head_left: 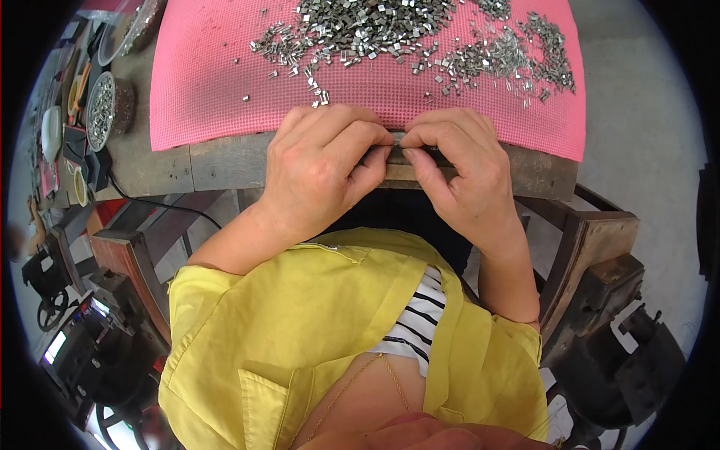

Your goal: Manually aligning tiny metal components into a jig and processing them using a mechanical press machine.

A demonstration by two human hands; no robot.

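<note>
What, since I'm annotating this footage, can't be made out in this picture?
Head view: what, if anything, the left hand and right hand pinch; their fingers hide it.
Head view: the far side of the metal pile and of the pink mat; the upper edge cuts both off.
Head view: the exact shapes of the contents of the round tub; too small to tell.

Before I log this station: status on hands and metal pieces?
Left hand, right hand nearly meeting over table edge; grip unclear. Metal pieces heaped on pink mat. Black cable at left.
</note>
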